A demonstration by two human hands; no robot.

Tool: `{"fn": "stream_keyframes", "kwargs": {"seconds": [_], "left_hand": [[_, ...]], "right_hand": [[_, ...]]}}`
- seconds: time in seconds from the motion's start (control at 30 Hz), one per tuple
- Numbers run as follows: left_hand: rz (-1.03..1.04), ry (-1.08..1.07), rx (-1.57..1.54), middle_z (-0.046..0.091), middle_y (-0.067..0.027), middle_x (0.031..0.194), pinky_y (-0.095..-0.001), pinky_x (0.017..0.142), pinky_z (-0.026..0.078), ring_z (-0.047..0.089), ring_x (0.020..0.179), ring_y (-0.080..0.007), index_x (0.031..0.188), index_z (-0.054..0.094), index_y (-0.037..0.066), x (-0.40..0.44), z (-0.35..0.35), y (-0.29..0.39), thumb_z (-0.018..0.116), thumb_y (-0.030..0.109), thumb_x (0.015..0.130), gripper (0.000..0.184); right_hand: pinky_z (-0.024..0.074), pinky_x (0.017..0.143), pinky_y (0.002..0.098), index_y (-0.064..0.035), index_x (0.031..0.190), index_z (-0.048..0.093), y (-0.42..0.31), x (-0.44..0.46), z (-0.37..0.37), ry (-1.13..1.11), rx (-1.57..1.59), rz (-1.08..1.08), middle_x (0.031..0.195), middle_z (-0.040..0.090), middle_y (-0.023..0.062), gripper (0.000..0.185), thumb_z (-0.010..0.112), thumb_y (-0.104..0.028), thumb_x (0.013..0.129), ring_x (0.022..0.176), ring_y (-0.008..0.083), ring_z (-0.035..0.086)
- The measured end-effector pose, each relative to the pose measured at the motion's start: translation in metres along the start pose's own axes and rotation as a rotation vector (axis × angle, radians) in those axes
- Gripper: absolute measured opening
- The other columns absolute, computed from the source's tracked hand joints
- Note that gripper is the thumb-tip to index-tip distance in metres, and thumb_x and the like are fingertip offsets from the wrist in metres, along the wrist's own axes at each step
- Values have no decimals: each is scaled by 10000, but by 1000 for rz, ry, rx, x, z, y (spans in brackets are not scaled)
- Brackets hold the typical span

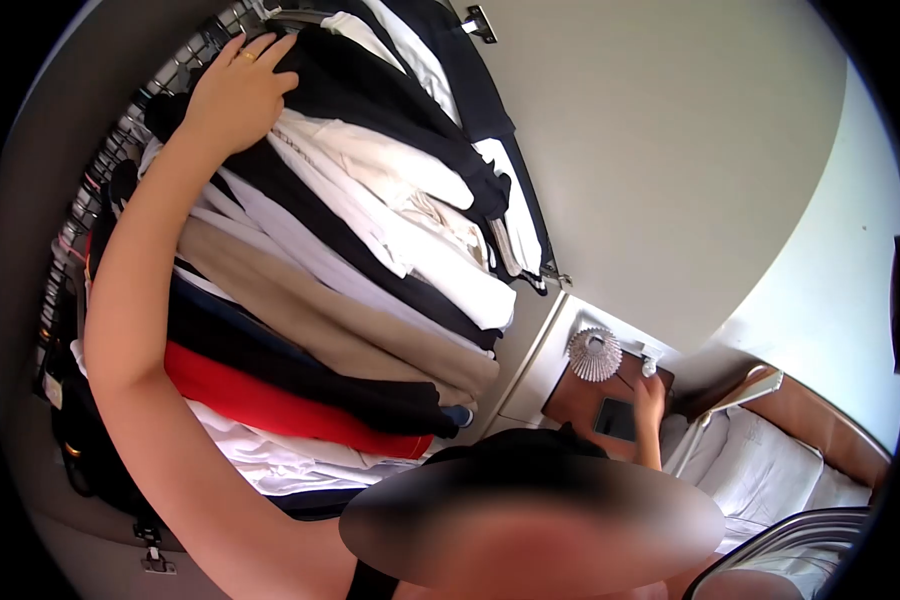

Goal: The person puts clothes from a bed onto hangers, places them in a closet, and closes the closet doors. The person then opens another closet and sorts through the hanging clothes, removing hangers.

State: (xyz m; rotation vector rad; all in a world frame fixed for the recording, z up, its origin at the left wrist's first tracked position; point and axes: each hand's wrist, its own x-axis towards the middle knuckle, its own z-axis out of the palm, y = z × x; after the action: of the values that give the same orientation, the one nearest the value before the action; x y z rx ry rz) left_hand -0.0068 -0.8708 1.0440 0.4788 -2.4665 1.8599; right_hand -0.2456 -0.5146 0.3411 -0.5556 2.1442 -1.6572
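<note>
My left hand [238, 98], with a ring on one finger, reaches up to the hanger end of the clothes. Its fingers are spread over the top of a black garment [355, 95], touching it. White garments [390, 195] hang just below that hand. At lower right, my right hand [650, 398] is small and partly blurred, beside a brown bedside table [567, 398]. It is right at a small white object [649, 367]; whether its fingers close on this I cannot make out.
More clothes hang along the rail, among them beige trousers [340, 300] and a red garment [270, 398]. A pleated lamp [595, 354] and a dark tablet-like device [615, 419] are on the bedside table. A wardrobe door [660, 130] and bed pillows [760, 455] are at right. A blurred oval hides the bottom middle.
</note>
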Motion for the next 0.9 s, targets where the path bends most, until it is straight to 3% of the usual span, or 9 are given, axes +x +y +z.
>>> {"fn": "stream_keyframes", "kwargs": {"seconds": [0.13, 0.2, 0.33, 0.47, 0.57, 0.7, 0.73, 0.8, 0.9], "left_hand": [[-60, -56, 39, 442, -52, 1437, -418, 1063, 352, 421, 1314, -220, 993, 644, 148, -7, -11, 5, 569, 138, 834, 177], [-125, -95, -2, 446, -49, 1436, -420, 1032, 384, 418, 1322, -210, 1004, 638, 153, -6, -11, 9, 568, 143, 835, 183], [-104, -58, -9, 444, -42, 1438, -413, 989, 415, 411, 1332, -199, 1006, 634, 155, -6, -9, 8, 568, 145, 839, 180], [-87, -25, -39, 458, -39, 1424, -397, 977, 417, 422, 1321, -201, 988, 641, 148, -8, -5, 6, 575, 140, 834, 167], [-71, 23, -63, 474, -36, 1406, -388, 960, 423, 448, 1293, -204, 974, 646, 139, -8, 0, 4, 584, 140, 823, 163], [-74, 39, -54, 487, -40, 1387, -379, 930, 433, 492, 1240, -209, 961, 642, 133, -7, 1, 4, 596, 137, 808, 161], [-63, 39, -60, 486, -44, 1388, -379, 929, 433, 493, 1239, -212, 961, 642, 133, -6, -3, 7, 597, 138, 806, 161], [-50, 47, -67, 484, -53, 1391, -381, 928, 434, 494, 1237, -216, 959, 642, 132, -3, -12, 10, 599, 138, 804, 162], [-46, -33, -22, 532, -101, 1311, -409, 890, 436, 529, 1180, -246, 954, 669, 153, 2, -20, 8, 598, 239, 801, 189]], "right_hand": [[476, 915, 307, 4, 1222, 540, -242, 75, 99, -333, 337, -495, 1128, 629, 136, 319, 580, -30, 907, 1060, 201, 614], [470, 911, 327, -9, 1188, 563, -347, 91, 117, -337, 396, -906, 1142, 611, 134, 294, 580, -8, 894, 1062, 249, 604], [432, 978, 362, -3, 1223, 527, -516, 110, 145, -359, 512, -1331, 1224, 562, 188, 359, 576, -41, 870, 1147, 339, 545], [440, 958, 388, 19, 1262, 468, -618, 144, 208, -155, 499, -1296, 1243, 539, 246, 479, 621, -171, 850, 1150, 386, 530], [441, 942, 408, 39, 1279, 442, -651, 141, 250, -477, 621, -1013, 1197, 561, 261, 558, 639, -242, 840, 1126, 402, 539], [444, 920, 435, -16, 1237, 530, -651, 106, 266, -474, 761, -1041, 1184, 583, 247, 461, 594, -304, 883, 1091, 417, 556], [446, 916, 433, -27, 1136, 618, -655, 116, 247, -439, 560, -1101, 1189, 579, 223, 359, 586, -291, 893, 1074, 387, 564], [483, 834, 441, -32, 1033, 666, -655, 136, 249, 448, 365, -1468, 1016, 633, 200, 299, 603, -281, 879, 926, 337, 614], [439, 966, 426, 60, 1164, 523, -667, 132, 222, 499, 222, -1406, 1242, 489, 356, 421, 607, -250, 892, 1125, 418, 549]]}}
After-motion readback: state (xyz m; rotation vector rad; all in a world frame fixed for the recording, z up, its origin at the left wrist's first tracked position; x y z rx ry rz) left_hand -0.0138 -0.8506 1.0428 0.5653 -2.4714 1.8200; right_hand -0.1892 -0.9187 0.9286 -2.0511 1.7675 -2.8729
